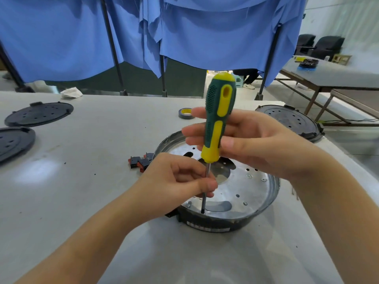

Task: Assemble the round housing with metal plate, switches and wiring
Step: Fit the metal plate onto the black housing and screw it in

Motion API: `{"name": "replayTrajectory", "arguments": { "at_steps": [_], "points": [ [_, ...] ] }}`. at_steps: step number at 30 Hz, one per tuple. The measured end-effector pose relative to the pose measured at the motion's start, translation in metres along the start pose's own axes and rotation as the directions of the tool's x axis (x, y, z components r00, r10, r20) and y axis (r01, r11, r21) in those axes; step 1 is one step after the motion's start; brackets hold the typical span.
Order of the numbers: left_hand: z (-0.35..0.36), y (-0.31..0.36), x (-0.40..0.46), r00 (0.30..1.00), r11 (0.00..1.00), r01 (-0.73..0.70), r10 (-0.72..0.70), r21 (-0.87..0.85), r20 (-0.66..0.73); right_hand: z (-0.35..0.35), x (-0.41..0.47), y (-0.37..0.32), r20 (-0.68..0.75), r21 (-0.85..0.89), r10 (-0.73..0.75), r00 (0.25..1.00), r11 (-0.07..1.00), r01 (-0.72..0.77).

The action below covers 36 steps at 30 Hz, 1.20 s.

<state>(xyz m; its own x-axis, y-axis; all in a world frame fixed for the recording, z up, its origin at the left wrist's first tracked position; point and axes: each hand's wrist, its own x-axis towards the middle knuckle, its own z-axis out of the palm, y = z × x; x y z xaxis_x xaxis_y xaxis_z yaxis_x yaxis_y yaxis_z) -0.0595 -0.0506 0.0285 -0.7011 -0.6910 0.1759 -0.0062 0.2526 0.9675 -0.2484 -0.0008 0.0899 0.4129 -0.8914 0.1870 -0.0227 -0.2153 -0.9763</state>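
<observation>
Blue cloth [184, 33] was hung across dark poles behind the grey bench [98, 181], and a second table [336, 76] with dark chairs [320, 46] was seen at the far right of the room. The round housing [225, 220] was set on the bench near the middle, with the metal plate [242, 191] seated inside it, screw holes showing. Black perforated discs were laid out around it: two at the left edge [39, 113] [14, 140] and one at the right [291, 121], partly hidden by the right forearm. A tape roll [185, 113] was placed beyond the housing, and a crumpled rag [70, 92] lay at the far bench edge. Red-and-black switches [141, 161] were clustered just left of the housing. A green and yellow screwdriver [218, 117] was held upright over the plate, its tip down near the plate's near rim. The right hand [256, 146] was wrapped around the handle's lower part, fingers extended across it. The shaft was pinched by the left hand [180, 177].
</observation>
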Motion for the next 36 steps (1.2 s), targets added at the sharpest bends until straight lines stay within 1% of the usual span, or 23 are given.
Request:
{"name": "replayTrajectory", "arguments": {
  "at_steps": [1, 2, 4, 7, 9, 13, 15, 17, 19, 20, 21, 23, 25, 26, 27, 29, 33, 36],
  "points": [
    [0.000, 0.000, -0.001, 1.000, 1.000, 0.001, -0.001, -0.004, 0.007, -0.002, -0.001, 0.000, 0.023, 0.035, -0.002, 1.000, 0.999, 0.001],
    [0.001, 0.001, -0.001, 1.000, 1.000, 0.004, -0.004, -0.009, 0.008, -0.003, 0.000, 0.000, 0.012, 0.031, -0.008, 1.000, 0.999, 0.008],
    [0.001, 0.002, -0.001, 1.000, 1.000, 0.014, -0.014, -0.016, 0.012, -0.002, 0.003, 0.002, -0.082, -0.047, -0.032, 0.996, 0.998, 0.028],
    [0.003, 0.003, -0.002, 0.998, 0.999, 0.017, -0.020, 0.045, 0.054, 0.001, 0.007, 0.006, -0.261, -0.213, -0.094, 0.961, 0.976, 0.038],
    [0.003, 0.003, -0.003, 0.997, 0.997, 0.018, -0.024, 0.078, 0.078, 0.005, 0.009, 0.006, -0.315, -0.285, -0.121, 0.941, 0.958, 0.028],
    [0.002, 0.005, -0.004, 0.994, 0.998, 0.013, -0.020, 0.059, 0.108, 0.012, 0.009, 0.003, -0.338, -0.361, -0.147, 0.930, 0.932, 0.016],
    [0.002, 0.004, -0.003, 0.998, 0.999, 0.005, -0.007, 0.040, 0.060, 0.015, 0.008, 0.001, -0.345, -0.424, -0.177, 0.922, 0.906, 0.015],
    [0.001, 0.002, -0.001, 0.999, 0.998, -0.029, 0.030, 0.061, -0.012, 0.020, 0.009, -0.001, -0.349, -0.510, -0.214, 0.913, 0.860, 0.007],
    [0.000, 0.002, 0.000, 0.998, 0.997, -0.052, 0.054, 0.054, -0.027, 0.023, 0.008, -0.001, -0.329, -0.582, -0.243, 0.913, 0.813, 0.007],
    [0.000, 0.002, 0.000, 0.998, 0.997, -0.060, 0.061, 0.047, -0.018, 0.023, 0.007, -0.002, -0.303, -0.579, -0.230, 0.925, 0.815, 0.013],
    [-0.001, 0.001, 0.000, 0.998, 0.997, -0.059, 0.059, 0.042, -0.006, 0.022, 0.006, -0.003, -0.262, -0.531, -0.186, 0.947, 0.847, 0.019],
    [-0.001, 0.000, 0.001, 0.999, 0.998, -0.047, 0.047, 0.036, 0.012, 0.018, 0.003, -0.005, -0.151, -0.326, -0.067, 0.986, 0.945, 0.014],
    [-0.002, 0.000, 0.001, 0.999, 0.999, -0.036, 0.036, 0.022, 0.024, 0.013, 0.000, -0.006, -0.069, -0.135, -0.017, 0.997, 0.991, 0.008],
    [-0.002, 0.001, 0.001, 0.999, 0.999, -0.032, 0.032, 0.013, 0.032, 0.011, -0.001, -0.006, -0.039, -0.084, -0.009, 0.999, 0.996, 0.006],
    [-0.003, 0.001, 0.001, 0.999, 0.999, -0.031, 0.031, 0.010, 0.044, 0.011, -0.001, -0.005, -0.026, -0.069, -0.009, 1.000, 0.998, 0.007],
    [-0.004, 0.001, 0.001, 0.998, 1.000, -0.021, 0.020, 0.017, 0.063, 0.012, 0.001, -0.005, -0.063, -0.104, -0.028, 0.998, 0.994, 0.021],
    [-0.004, 0.001, 0.000, 0.996, 1.000, 0.019, -0.020, 0.011, 0.084, 0.015, 0.004, -0.005, -0.196, -0.214, -0.091, 0.976, 0.976, 0.048],
    [-0.004, 0.002, -0.001, 0.994, 1.000, 0.028, -0.027, -0.008, 0.109, 0.018, 0.005, -0.006, -0.290, -0.338, -0.141, 0.947, 0.941, 0.036]
  ]
}}
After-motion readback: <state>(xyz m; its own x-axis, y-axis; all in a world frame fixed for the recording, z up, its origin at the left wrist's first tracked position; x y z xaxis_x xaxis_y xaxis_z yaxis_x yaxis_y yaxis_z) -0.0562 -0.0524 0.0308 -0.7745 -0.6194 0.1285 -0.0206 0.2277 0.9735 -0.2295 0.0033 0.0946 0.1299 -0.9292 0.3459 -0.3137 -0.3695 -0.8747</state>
